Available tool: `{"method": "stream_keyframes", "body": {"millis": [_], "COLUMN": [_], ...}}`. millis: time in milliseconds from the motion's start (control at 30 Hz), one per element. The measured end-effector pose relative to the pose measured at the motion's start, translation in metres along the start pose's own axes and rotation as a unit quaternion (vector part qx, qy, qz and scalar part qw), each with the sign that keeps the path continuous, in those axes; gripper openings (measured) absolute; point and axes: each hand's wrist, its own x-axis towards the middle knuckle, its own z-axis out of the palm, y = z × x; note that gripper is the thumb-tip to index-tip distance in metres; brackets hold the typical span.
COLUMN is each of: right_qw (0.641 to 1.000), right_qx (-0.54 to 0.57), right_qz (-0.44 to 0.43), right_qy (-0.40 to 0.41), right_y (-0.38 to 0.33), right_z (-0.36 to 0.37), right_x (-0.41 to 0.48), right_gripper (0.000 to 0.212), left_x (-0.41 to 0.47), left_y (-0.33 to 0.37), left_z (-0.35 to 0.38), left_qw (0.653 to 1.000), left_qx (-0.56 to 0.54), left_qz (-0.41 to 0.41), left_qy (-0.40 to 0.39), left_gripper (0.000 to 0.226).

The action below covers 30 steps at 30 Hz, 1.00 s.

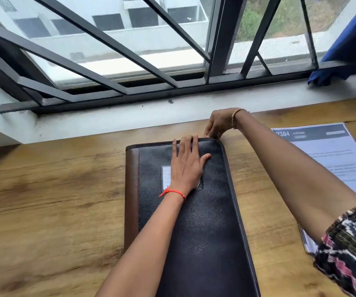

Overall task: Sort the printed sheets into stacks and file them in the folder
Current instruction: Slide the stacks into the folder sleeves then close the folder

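Folder (205, 221): closed, black with a brown spine, flat on the wooden table (44, 189); contents hidden.
Left hand (185, 166): fingers straight, palm pressing on the cover.
Right hand (217, 123): fingers curled, pinching the folder's far right corner.
Printed sheets (327, 159): stacked on the table, right of the folder.
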Motion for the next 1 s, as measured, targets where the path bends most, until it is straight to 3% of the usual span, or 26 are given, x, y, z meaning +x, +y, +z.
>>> {"method": "stream_keyframes", "body": {"millis": [67,167,300,567,700,833,1000], "right_qw": [0.998,0.986,0.964,0.9,0.87,0.846,0.859], "right_qx": [0.057,0.163,0.262,0.409,0.453,0.492,0.448], "right_qz": [0.01,0.015,-0.021,-0.045,-0.034,-0.021,-0.014], "right_qy": [0.003,0.023,0.029,0.142,0.189,0.204,0.249], "right_y": [0.012,0.032,0.049,0.068,0.075,0.087,0.094], "right_z": [0.0,0.006,0.021,0.068,0.09,0.116,0.137], "right_x": [-0.007,-0.017,-0.039,-0.079,-0.093,-0.108,-0.117], "right_gripper": [0.017,0.049,0.053,0.02,0.013,0.012,0.02], "left_x": [0.0,0.0,0.002,0.005,0.005,0.004,-0.01], "left_y": [0.001,0.002,0.002,0.001,0.002,0.004,0.025], "left_z": [0.001,0.004,0.002,0.001,0.001,0.001,-0.002], "left_qw": [1.0,1.0,1.0,1.0,0.999,0.999,0.996], "left_qx": [-0.005,-0.006,-0.024,-0.019,-0.021,-0.005,0.005], "left_qz": [0.004,0.007,0.011,0.01,0.001,-0.005,-0.073], "left_qy": [0.002,0.007,0.0,-0.01,-0.028,-0.032,-0.041], "left_gripper": [0.065,0.065,0.068,0.076,0.06,0.059,0.066]}}
